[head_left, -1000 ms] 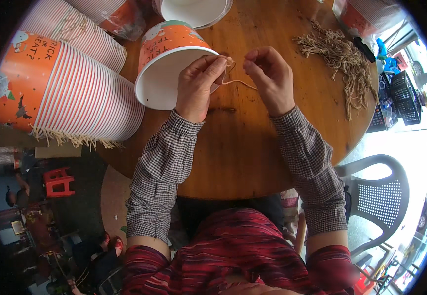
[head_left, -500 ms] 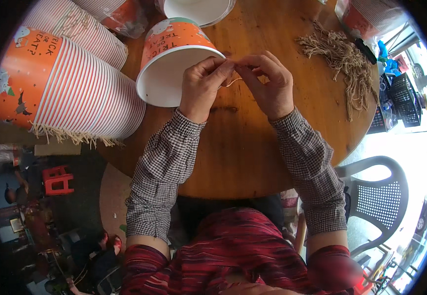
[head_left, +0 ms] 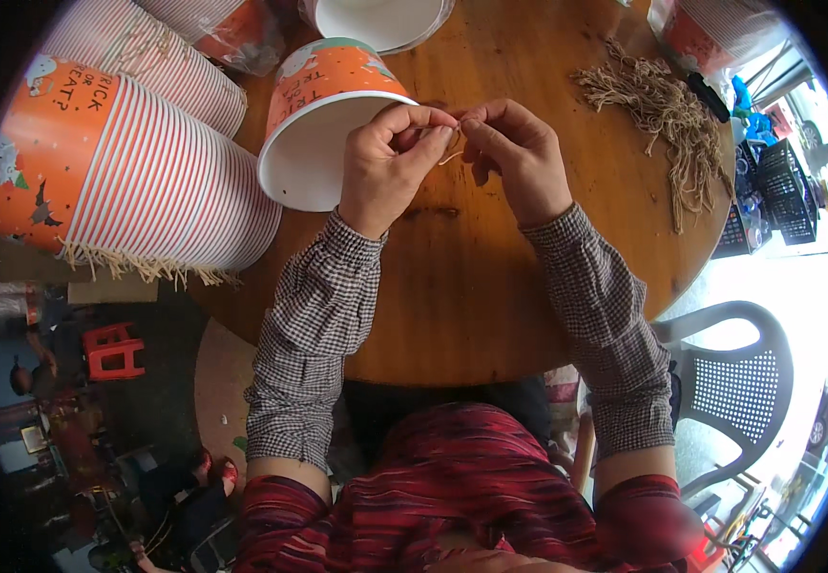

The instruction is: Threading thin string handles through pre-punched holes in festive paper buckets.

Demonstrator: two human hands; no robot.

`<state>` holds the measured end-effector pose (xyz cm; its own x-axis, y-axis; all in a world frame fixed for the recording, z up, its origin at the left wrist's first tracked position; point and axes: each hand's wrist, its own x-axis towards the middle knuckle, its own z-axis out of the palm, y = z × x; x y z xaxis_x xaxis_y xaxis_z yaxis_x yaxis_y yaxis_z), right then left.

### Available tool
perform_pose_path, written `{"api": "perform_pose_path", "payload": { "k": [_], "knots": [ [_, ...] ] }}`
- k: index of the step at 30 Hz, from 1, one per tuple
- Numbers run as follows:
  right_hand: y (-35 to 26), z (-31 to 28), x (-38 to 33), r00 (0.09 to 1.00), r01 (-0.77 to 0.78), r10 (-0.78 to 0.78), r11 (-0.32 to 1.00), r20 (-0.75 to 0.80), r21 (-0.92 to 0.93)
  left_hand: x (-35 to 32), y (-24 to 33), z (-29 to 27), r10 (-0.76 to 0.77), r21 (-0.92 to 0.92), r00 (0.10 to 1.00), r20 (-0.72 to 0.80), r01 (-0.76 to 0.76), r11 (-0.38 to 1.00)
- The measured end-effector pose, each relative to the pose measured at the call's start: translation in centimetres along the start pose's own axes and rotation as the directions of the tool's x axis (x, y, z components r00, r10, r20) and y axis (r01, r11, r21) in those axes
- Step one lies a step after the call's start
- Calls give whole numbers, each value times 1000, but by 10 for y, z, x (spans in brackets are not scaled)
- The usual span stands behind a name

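Observation:
Both my hands meet over the wooden table (head_left: pixel 490 315), fingertips close together. My left hand (head_left: pixel 390 167) pinches a thin beige cord (head_left: pixel 451 157), whose loose end curls below the fingers. Thumb and forefinger of my right hand (head_left: pixel 519 158) are pressed together on the same cord, a small gap from the left fingertips. Just behind my left hand an orange paper bucket (head_left: pixel 290 94) with a white inside lies on its side, mouth toward me. Part of its rim is hidden by that hand.
Stacks of nested orange buckets (head_left: pixel 161 177) lie at the left, with cord ends (head_left: pixel 146 263) poking out below. A heap of beige cords (head_left: pixel 667 124) lies at the right beside a black object (head_left: pixel 709 98). A white bucket (head_left: pixel 380 21) stands at the back. A grey chair (head_left: pixel 733 387) is at the right.
My hands have drawn slightly apart at the fingertips, the left one moving a little left. The bucket beside it has shifted slightly left too.

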<state>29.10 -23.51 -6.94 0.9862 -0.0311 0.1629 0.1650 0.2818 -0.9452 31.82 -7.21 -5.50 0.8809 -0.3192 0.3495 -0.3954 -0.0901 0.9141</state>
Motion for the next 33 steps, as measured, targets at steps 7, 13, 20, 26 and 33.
{"api": "perform_pose_path", "payload": {
  "k": [7,13,20,26,33],
  "knots": [
    [-2,1,-1,984,-161,150,980,99,114,0,-1,5,11,0,998,-61,-11,1000],
    [3,-4,0,985,-139,127,985,120,99,1,-4,3,99,192,991,-92,-80,978],
    [5,-4,1,990,-121,112,986,83,112,1,-8,5,216,232,969,-116,-185,955],
    [13,-6,2,988,-151,155,975,-11,161,-2,-14,6,229,264,967,-110,-194,945],
    [25,-10,7,961,-195,235,949,-144,247,0,-28,8,495,519,868,46,-444,730]
  ]
}}
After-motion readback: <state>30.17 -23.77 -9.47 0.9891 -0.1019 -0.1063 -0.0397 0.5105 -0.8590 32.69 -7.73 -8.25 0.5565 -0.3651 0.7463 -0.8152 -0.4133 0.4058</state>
